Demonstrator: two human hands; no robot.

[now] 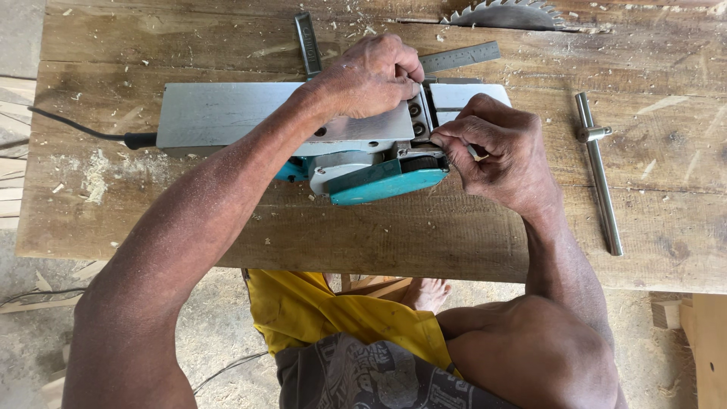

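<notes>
Teal plastic and bare grey metal make up the electric planer (333,140), which is laid upside down on a rough wooden workbench (379,235), its flat sole plate turned upward and its black power cord (83,130) trailing off to the left edge of the bench. The left hand (369,76) is laid over the top of the sole near the blade slot, the fingers curled down and pressed together against the metal at the cutter drum. The right hand (496,148) is held just to the right of the slot, its thumb and fingers pinched together on a small thin metal piece (475,151) at the edge of the drum; what exactly that piece is cannot be made out. Both hands are thus closed at the same spot, nearly touching each other.

A steel ruler (460,56) is seen lying on the boards just behind the planer, and a dark flat bar (307,42) lies behind the left hand. A T-handled socket wrench (598,174) is laid well to the right of the right hand. Part of a circular saw blade (503,14) rises through the bench at the far edge. Wood shavings are scattered over the bench, and yellow cloth (318,310) is seen below its near edge
</notes>
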